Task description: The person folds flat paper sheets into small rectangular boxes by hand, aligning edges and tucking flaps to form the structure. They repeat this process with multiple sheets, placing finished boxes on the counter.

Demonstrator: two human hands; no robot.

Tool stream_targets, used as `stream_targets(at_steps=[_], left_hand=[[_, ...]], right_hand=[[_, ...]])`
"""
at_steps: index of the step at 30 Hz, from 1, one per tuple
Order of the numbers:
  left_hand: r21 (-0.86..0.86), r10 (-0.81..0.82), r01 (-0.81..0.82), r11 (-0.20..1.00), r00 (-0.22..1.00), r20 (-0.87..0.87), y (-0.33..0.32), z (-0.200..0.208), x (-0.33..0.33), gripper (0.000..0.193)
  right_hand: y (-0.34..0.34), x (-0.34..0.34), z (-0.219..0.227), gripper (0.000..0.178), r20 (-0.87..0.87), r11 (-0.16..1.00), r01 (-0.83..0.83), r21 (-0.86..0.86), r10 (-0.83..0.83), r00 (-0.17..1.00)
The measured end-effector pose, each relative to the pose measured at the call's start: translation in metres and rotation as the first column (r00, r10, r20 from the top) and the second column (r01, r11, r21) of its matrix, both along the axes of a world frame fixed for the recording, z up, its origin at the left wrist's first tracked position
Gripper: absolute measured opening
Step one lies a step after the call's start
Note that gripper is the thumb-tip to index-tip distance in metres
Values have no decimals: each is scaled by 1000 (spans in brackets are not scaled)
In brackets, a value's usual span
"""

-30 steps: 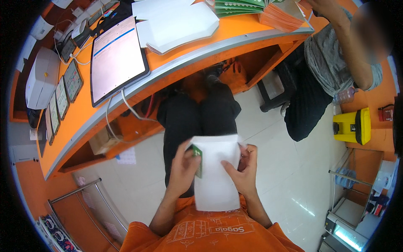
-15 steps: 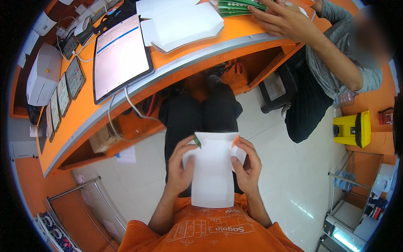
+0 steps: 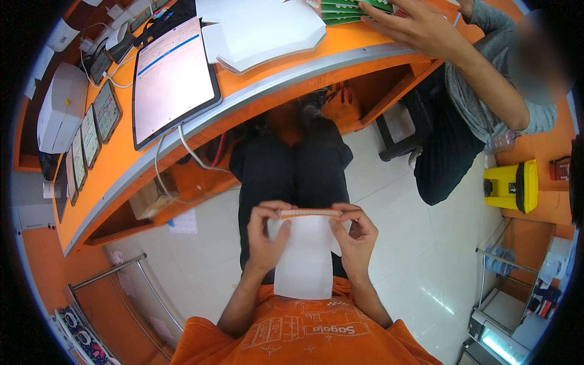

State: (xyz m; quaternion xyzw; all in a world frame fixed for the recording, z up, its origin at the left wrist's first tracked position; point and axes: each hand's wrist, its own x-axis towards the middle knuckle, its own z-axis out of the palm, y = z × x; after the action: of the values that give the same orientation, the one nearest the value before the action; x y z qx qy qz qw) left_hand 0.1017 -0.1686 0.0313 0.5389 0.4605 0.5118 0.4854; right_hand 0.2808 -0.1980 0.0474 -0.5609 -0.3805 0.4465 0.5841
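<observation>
White card [image 3: 303, 258], orange-edged fold at far end

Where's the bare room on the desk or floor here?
The orange desk is bare between the row of phones and the tablet. Open floor lies between the right hand and the yellow bin. The desk's far right is crowded: green sheets, a co-worker's hand.

The white card [image 3: 306, 258] is hiding some fingertips of the left hand [image 3: 266, 242] and right hand [image 3: 356, 243]. At six o'clock the lower edge is cropping the orange shirt [image 3: 292, 344]; towards twelve the upper edge is cutting off the white sheets [image 3: 267, 33]. Near one, a co-worker's hand [image 3: 423, 30] is partly covering the green papers [image 3: 342, 13] — at two, that person's head [image 3: 538, 58] is showing blurred. Between ten and eleven, lettering on the tablet [image 3: 173, 85] is proving too small to read
</observation>
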Motion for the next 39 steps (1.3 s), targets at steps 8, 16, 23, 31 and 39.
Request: stream_targets(at_steps=[8, 16, 23, 31, 39], left_hand=[[332, 100, 49, 942, 903, -418, -14, 67, -7, 23], [-345, -60, 123, 930, 980, 188, -21, 60, 31, 20], [-480, 53, 157, 863, 917, 395, -31, 36, 30, 12], [-420, -40, 150, 895, 965, 260, -31, 23, 27, 8], [-254, -51, 50, 966, 999, 3, -27, 25, 35, 9]], right_hand=[[-3, 2, 16, 27, -93, 995, -57, -84, 49, 994], [-8, -10, 26, 26, 231, 987, -138, 89, 114, 966], [-9, -10, 23, 25, 235, 977, -186, 102, 158, 959], [-16, -3, 28, 20, -33, 993, -108, -55, 107, 994], [-19, -7, 34, 12, 149, 991, -51, -121, 69, 986]])
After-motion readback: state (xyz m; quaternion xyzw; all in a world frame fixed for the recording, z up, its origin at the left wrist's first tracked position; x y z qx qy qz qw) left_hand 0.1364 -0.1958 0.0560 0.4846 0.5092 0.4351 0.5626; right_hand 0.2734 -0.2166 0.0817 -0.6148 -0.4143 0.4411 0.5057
